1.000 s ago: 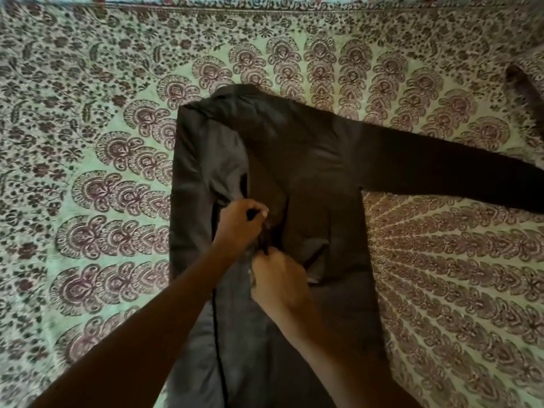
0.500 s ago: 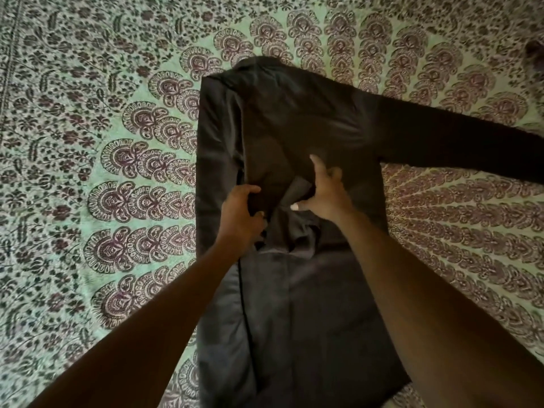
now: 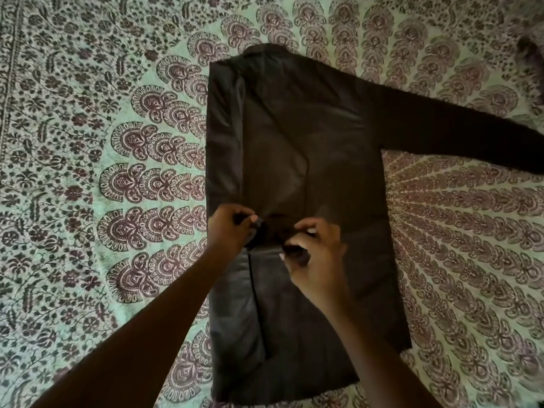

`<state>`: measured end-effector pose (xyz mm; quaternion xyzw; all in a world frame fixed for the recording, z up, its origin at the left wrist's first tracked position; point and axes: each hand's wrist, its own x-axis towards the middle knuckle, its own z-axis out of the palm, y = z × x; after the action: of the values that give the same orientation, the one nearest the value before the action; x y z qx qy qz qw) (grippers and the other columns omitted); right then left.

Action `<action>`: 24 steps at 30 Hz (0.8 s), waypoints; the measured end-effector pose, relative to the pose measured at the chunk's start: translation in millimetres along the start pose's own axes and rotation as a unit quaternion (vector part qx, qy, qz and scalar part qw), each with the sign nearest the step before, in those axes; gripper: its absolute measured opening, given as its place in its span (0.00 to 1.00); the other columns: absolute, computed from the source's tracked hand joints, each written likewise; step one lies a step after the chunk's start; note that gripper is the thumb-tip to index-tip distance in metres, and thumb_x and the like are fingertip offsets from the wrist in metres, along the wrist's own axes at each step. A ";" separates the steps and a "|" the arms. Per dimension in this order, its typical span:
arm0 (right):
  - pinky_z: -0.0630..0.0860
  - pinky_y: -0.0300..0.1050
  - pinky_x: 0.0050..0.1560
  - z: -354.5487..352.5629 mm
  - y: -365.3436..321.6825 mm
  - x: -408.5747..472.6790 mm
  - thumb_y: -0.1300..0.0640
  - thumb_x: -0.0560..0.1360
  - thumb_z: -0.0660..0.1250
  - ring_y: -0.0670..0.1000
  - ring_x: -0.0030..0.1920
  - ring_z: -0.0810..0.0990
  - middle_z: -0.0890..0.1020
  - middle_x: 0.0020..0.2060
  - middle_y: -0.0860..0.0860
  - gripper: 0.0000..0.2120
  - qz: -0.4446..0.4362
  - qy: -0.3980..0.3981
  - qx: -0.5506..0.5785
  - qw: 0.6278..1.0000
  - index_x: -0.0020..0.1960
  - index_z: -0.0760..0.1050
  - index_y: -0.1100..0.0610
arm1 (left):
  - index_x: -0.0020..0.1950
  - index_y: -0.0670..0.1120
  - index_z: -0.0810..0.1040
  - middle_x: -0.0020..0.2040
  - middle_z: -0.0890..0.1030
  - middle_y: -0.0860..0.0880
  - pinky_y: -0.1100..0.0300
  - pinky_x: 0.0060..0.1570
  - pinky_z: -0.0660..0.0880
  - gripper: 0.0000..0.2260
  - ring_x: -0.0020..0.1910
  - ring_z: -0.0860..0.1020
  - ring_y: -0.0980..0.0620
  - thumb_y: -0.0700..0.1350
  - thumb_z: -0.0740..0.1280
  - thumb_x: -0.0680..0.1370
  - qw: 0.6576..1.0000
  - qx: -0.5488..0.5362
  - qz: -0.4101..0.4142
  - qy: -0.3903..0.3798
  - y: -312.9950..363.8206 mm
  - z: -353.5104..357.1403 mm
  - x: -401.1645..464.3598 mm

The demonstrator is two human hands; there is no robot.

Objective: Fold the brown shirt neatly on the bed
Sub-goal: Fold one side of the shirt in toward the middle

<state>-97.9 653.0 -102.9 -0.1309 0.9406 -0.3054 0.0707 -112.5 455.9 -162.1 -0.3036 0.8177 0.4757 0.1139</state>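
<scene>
1. The shirt [image 3: 306, 160] lies flat on the bed [image 3: 88, 142], collar at the far end, hem toward the camera.
2. Its left side is folded inward over the body; the other sleeve [image 3: 459, 136] stretches out to the right across the patterned cover.
3. The left hand [image 3: 228, 231] pinches a bunched bit of cloth at mid-shirt.
4. The right hand [image 3: 316, 251], just beside it, has its fingers curled shut on dark fabric there too.
</scene>
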 end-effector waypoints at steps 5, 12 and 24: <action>0.71 0.56 0.53 15.4 -12.9 -55.1 0.55 0.63 0.79 0.52 0.64 0.72 0.75 0.58 0.44 0.13 -0.024 -0.045 -0.035 0.998 0.42 0.78 0.47 | 0.40 0.47 0.85 0.36 0.85 0.49 0.58 0.39 0.78 0.10 0.36 0.82 0.50 0.52 0.78 0.72 0.997 0.004 -0.075 -0.028 -17.2 2.7 -27.9; 0.72 0.59 0.53 29.5 -8.5 -102.8 0.59 0.65 0.77 0.54 0.65 0.70 0.75 0.59 0.46 0.15 0.007 -0.112 -0.002 0.994 0.41 0.72 0.49 | 0.59 0.46 0.82 0.53 0.84 0.47 0.56 0.51 0.80 0.25 0.51 0.83 0.48 0.44 0.83 0.64 0.998 0.029 -0.042 -0.028 -36.8 -0.6 -72.4; 0.73 0.59 0.60 61.5 5.8 -141.0 0.43 0.65 0.79 0.56 0.71 0.63 0.71 0.69 0.49 0.17 -0.094 -0.222 -0.020 0.970 0.47 0.80 0.52 | 0.73 0.47 0.72 0.65 0.77 0.46 0.59 0.52 0.72 0.35 0.62 0.76 0.48 0.34 0.77 0.68 0.999 0.053 -0.006 0.010 -82.0 -0.3 -131.8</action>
<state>48.8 664.1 -148.3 -0.2842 0.8907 -0.2553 0.2464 41.1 477.0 -157.4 -0.3063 0.8409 0.4283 0.1246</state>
